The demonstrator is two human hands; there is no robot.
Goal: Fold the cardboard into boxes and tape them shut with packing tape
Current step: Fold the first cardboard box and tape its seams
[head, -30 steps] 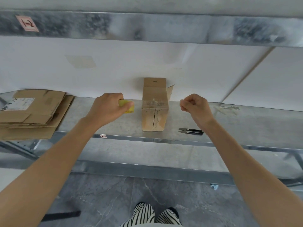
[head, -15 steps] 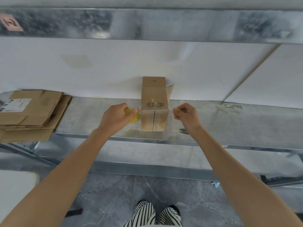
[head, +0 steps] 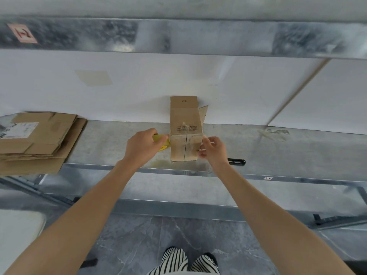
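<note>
Two hands work at a small cardboard box (head: 183, 120) that stands on the metal tabletop (head: 278, 155), its back against the white wall. The near face shows two flaps meeting at a centre seam, while a far flap stands upright and another juts out to the right. The left hand (head: 142, 147) is just beside the box's left side, its fingers curled round a yellow roll of packing tape (head: 160, 142). The right hand (head: 213, 150) is at the box's right front edge, with thumb and fingers (head: 204, 142) pinched together. They seem to hold a clear strip of tape (head: 200, 149) against the cardboard, though the strip itself is hard to make out. Black snips (head: 237, 161) lie on the tabletop just behind the right wrist. Well to the left, a stack of flattened cardboard (head: 39, 139) rests on the same surface, one sheet bearing a white label. Striped shoes (head: 184, 261) show on the grey floor below.
</note>
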